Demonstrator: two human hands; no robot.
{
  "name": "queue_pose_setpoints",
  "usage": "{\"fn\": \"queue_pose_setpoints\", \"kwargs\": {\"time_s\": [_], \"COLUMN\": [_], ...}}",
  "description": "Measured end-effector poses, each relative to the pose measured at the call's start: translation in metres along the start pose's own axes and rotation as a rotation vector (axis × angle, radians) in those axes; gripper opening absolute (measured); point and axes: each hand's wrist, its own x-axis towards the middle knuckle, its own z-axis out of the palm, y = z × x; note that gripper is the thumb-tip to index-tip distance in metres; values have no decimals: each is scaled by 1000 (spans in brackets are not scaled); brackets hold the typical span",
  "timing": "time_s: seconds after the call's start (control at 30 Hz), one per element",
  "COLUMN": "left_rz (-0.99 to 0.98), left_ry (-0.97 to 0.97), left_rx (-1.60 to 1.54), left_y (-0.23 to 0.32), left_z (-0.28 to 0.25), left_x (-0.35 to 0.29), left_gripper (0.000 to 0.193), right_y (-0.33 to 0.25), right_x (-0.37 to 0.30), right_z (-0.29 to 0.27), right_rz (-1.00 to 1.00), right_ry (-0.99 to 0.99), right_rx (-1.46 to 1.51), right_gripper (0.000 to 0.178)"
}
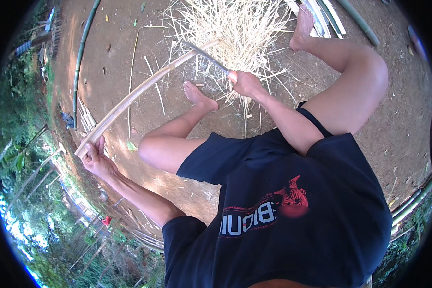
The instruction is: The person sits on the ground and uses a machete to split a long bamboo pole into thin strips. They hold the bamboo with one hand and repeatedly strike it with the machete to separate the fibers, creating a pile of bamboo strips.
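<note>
A long pale bamboo strip (134, 94) slants from the lower left up toward the shavings. Its near end is gripped by my left hand (98, 161), thumb and fingers closed around it. My right hand (248, 85) is wrapped around the orange-brown handle of a knife (215, 62). The blade points up and left, and its tip part crosses the strip near the strip's far end. Whether the edge bites into the strip I cannot tell. Under and beyond the blade lies a large heap of thin pale bamboo shavings (235, 29).
My bare feet stand on brown earth either side of the shavings. A green bamboo pole (83, 62) lies at the left; split bamboo pieces (321, 19) and another green pole (359, 21) lie at the far right. Short strips (86, 116) lie beyond my left hand. Greenery borders the left.
</note>
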Motion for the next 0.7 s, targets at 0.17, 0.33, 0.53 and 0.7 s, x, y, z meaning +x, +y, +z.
{"fn": "queue_pose_setpoints", "kwargs": {"time_s": [0.17,0.33,0.53,0.7], "left_rz": [-45,-29,-62,-81], "left_ry": [123,154,232,229], "left_rx": [51,109,145,176], "left_y": [2,10,7,10], "left_z": [4,11,12,13], "left_x": [-7,-7,-12,-11], "left_gripper": [25,23,22,22], "right_y": [-16,-14,34,51], "right_x": [-16,15,65,77], "right_z": [9,22,9,28], "right_rz": [-85,-97,127,109], "right_ry": [-35,-29,52,101], "right_rx": [-14,-60,-70,-61], "right_gripper": [36,39,36,34]}}
